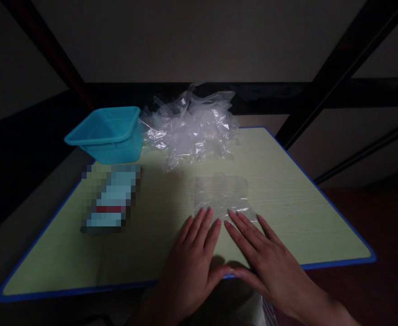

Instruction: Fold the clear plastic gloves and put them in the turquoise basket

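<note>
A clear plastic bag [222, 192] lies flat on the light wooden table in front of me. My left hand [195, 253] rests palm down, fingers stretched out, with its fingertips at the bag's near left edge. Beside it my right hand [266, 253] is also flat, its fingers reaching onto the near right edge of the bag. Both thumbs meet near the table's front rim. Neither hand grasps anything.
A heap of crumpled clear plastic bags [195, 129] lies at the back of the table [304, 217]. Left of it stands a turquoise plastic basket [117, 149]. A pixelated flat object [113, 199], perhaps a screen, lies nearer on the left. Blue edging rims the table; a wall rises behind.
</note>
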`<move>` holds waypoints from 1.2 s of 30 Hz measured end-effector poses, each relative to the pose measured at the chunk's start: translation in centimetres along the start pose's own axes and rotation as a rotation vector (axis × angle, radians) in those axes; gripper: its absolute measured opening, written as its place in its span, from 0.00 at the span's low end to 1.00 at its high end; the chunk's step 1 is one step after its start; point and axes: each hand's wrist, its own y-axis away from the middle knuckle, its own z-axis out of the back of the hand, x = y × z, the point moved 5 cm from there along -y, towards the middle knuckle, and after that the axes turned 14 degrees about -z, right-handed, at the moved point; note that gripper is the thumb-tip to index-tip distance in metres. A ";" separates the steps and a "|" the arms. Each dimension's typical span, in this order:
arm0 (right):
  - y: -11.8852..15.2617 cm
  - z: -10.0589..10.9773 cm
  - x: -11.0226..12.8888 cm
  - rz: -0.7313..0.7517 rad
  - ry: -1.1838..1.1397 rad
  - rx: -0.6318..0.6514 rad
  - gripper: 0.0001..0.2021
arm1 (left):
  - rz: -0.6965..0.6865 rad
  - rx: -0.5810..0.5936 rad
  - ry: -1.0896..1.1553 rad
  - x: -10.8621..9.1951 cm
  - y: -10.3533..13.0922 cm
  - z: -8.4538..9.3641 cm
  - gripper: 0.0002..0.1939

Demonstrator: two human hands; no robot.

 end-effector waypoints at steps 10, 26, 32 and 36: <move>0.8 0.3 -1.1 0.002 0.034 -0.015 0.34 | -0.006 0.008 -0.027 0.1 0.4 0.2 0.35; -2.6 3.7 -2.7 0.205 0.153 -0.117 0.15 | 0.015 0.025 -0.028 0.2 0.3 0.1 0.34; -3.1 3.5 -2.5 0.220 0.173 -0.148 0.13 | 0.018 0.033 -0.020 0.2 0.3 0.0 0.34; -3.0 3.1 -3.0 0.217 0.155 -0.176 0.12 | 0.014 0.030 -0.015 0.2 0.3 0.0 0.34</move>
